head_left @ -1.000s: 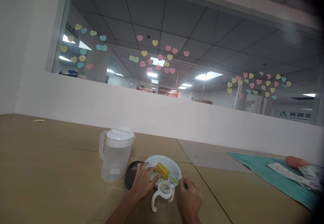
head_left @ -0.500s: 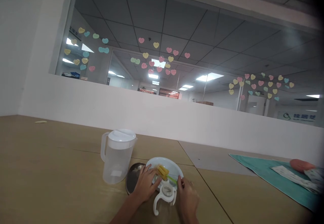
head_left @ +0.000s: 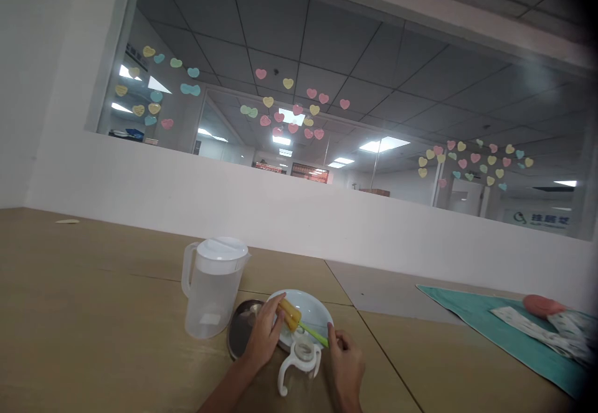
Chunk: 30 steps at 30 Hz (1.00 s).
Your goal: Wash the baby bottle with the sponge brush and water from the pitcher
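A brush with a yellow sponge head (head_left: 290,314) and a green handle (head_left: 314,334) lies slantwise over a white bowl (head_left: 318,309). My left hand (head_left: 265,335) has its fingers against the sponge head. My right hand (head_left: 344,360) is closed in a pinch at the far end of the green handle. Between my hands, in front of the bowl, stands a clear bottle-like container with a white collar (head_left: 304,351) and curved white handles. A round metal dish (head_left: 240,331) sits partly behind my left hand.
A translucent lidded pitcher (head_left: 212,301) stands left of the metal dish. To the right, a teal cloth (head_left: 486,322) carries a pinkish-red object (head_left: 543,306) and patterned white fabric (head_left: 527,329). A white wall with a window rises behind the table.
My left fingers have shifted on the sponge head, which now shows more fully and lies at a different angle. My right hand stays at the handle's end. The view has shifted slightly.
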Available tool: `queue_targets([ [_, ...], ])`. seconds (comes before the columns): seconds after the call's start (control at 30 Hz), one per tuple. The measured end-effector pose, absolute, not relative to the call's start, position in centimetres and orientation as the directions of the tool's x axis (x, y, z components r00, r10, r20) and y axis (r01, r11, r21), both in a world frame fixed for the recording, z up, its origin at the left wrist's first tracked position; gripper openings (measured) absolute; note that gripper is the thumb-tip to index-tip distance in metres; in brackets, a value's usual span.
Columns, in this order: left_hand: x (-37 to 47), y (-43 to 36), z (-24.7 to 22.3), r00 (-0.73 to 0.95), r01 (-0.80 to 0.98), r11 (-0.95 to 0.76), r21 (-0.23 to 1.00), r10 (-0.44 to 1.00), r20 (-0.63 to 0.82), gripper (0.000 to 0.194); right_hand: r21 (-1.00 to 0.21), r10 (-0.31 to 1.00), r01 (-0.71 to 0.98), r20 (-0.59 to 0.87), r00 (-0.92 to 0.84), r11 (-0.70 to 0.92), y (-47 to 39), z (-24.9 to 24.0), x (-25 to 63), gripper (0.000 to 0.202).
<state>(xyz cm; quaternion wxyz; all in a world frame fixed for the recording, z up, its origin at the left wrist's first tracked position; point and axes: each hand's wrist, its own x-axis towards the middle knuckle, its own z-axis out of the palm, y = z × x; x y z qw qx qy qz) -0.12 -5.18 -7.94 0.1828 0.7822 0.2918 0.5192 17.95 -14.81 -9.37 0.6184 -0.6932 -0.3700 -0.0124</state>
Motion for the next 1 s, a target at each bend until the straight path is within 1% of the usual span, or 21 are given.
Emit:
queue_targets([
  [0.1, 0.0, -5.8, -7.0, 0.257, 0.16, -0.729, 0.665, 0.681, 0.685, 0.038, -0.854, 0.413, 0.515, 0.497, 0.763, 0.077, -14.9, -9.4, 17.9, 0.064],
  [0.17, 0.0, -6.4, -6.4, 0.207, 0.143, -0.681, 0.718, 0.73, 0.652, 0.034, -0.849, 0.364, 0.514, 0.52, 0.773, 0.12, -15.0, -9.5, 17.9, 0.066],
  [0.23, 0.1, -6.9, -5.9, 0.17, 0.142, -0.649, 0.747, 0.76, 0.628, 0.033, -0.84, 0.346, 0.518, 0.539, 0.768, 0.161, -15.0, -9.5, 17.9, 0.067],
  [0.3, 0.1, -7.4, -5.7, 0.173, 0.172, -0.66, 0.731, 0.751, 0.637, 0.031, -0.846, 0.345, 0.508, 0.531, 0.774, 0.164, -15.1, -9.5, 18.0, 0.066],
  [0.33, 0.1, -7.6, -5.6, 0.192, 0.2, -0.685, 0.701, 0.729, 0.657, 0.028, -0.857, 0.343, 0.496, 0.512, 0.787, 0.142, -15.1, -9.5, 18.1, 0.065],
  [0.4, 0.0, -7.8, -5.6, 0.24, 0.263, -0.753, 0.603, 0.657, 0.715, 0.027, -0.883, 0.344, 0.465, 0.458, 0.82, 0.068, -15.1, -9.5, 18.5, 0.063],
  [0.47, -0.2, -7.8, -5.6, 0.262, 0.313, -0.802, 0.508, 0.588, 0.765, 0.031, -0.898, 0.354, 0.44, 0.407, 0.842, -0.017, -15.0, -9.5, 18.9, 0.059],
  [0.53, -0.4, -7.5, -5.8, 0.252, 0.36, -0.812, 0.459, 0.559, 0.79, 0.035, -0.903, 0.358, 0.421, 0.365, 0.859, -0.09, -15.0, -9.5, 19.4, 0.055],
  [0.63, -0.8, -7.0, -6.0, 0.244, 0.391, -0.796, 0.461, 0.573, 0.782, 0.036, -0.915, 0.336, 0.38, 0.319, 0.886, -0.133, -15.1, -9.3, 19.7, 0.052],
  [0.7, -0.8, -6.9, -6.2, 0.24, 0.363, -0.793, 0.489, 0.586, 0.774, 0.036, -0.927, 0.343, 0.367, 0.32, 0.883, -0.079, -15.1, -9.2, 19.6, 0.055],
  [0.8, -0.5, -7.0, -6.2, 0.196, 0.284, -0.8, 0.529, 0.588, 0.785, 0.035, -0.923, 0.392, 0.382, 0.369, 0.842, 0.048, -15.0, -9.2, 19.4, 0.058],
  [0.83, -0.4, -7.0, -6.2, 0.168, 0.26, -0.798, 0.544, 0.592, 0.788, 0.035, -0.92, 0.399, 0.388, 0.375, 0.837, 0.053, -14.9, -9.2, 19.3, 0.058],
  [0.93, -0.4, -6.8, -6.0, 0.048, 0.262, -0.774, 0.577, 0.607, 0.793, 0.033, -0.913, 0.37, 0.405, 0.358, 0.857, -0.053, -14.7, -9.6, 19.5, 0.054],
  [1.0, -0.9, -6.3, -5.8, -0.035, 0.365, -0.736, 0.57, 0.601, 0.799, 0.035, -0.904, 0.341, 0.407, 0.345, 0.874, -0.132, -14.7, -9.9, 19.7, 0.051],
])
